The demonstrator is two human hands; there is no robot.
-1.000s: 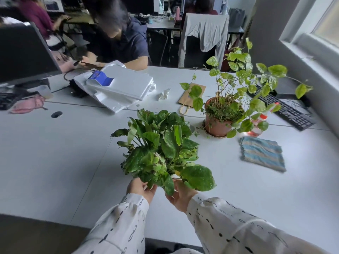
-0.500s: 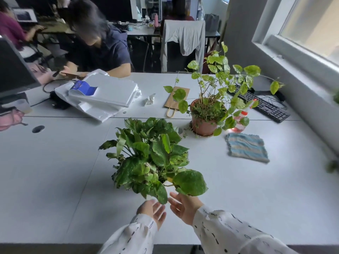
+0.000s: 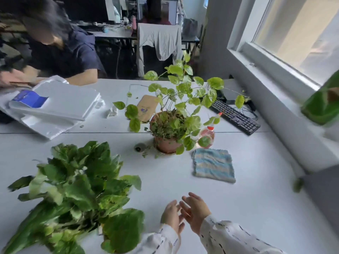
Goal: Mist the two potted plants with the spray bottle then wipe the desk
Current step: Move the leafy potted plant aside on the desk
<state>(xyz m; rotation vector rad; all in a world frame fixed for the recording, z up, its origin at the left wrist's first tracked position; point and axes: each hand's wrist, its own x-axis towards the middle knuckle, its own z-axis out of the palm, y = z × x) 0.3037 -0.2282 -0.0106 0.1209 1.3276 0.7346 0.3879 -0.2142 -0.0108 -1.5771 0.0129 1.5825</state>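
Observation:
A bushy dark-leaved potted plant (image 3: 77,189) stands on the white desk (image 3: 256,208) at the near left, its pot hidden by leaves. A trailing plant in a terracotta pot (image 3: 166,143) stands mid-desk. Behind its right leaves stands a clear spray bottle (image 3: 208,133) with a red and white top. A blue and beige striped cloth (image 3: 212,165) lies to the right of the terracotta pot. My left hand (image 3: 172,216) and my right hand (image 3: 195,210) hover side by side above the near desk, fingers relaxed and empty, to the right of the bushy plant.
A black keyboard (image 3: 235,116) lies at the far right by the window sill. White foam packaging (image 3: 53,105), a brown paper bag (image 3: 146,107) and a crumpled tissue (image 3: 112,111) lie at the back. A person (image 3: 60,52) sits across the desk at the left.
My hands have let go of the bushy plant and drawn back to its right. The view has swung right, so the plant now sits at the lower left.

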